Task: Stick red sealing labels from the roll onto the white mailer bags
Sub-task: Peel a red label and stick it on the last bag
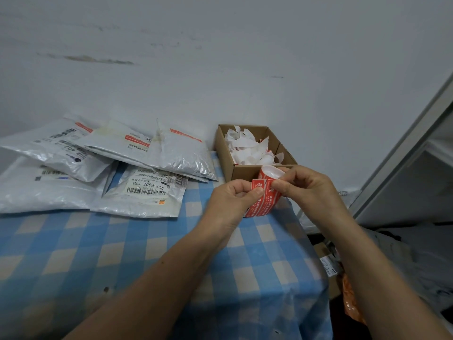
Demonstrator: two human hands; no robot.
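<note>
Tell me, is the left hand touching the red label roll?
Touching. The head view shows the left hand pinching the edge of a red label on the label roll between thumb and fingers, with no gap.

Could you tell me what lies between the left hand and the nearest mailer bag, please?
Only bare checked cloth lies between the left hand and that bag, in the head view.

We see a pale wall (245, 45) with dirty marks. Below it lies a blue checked tablecloth (61, 253). A grey shelf (404, 153) stands on the right.
</note>
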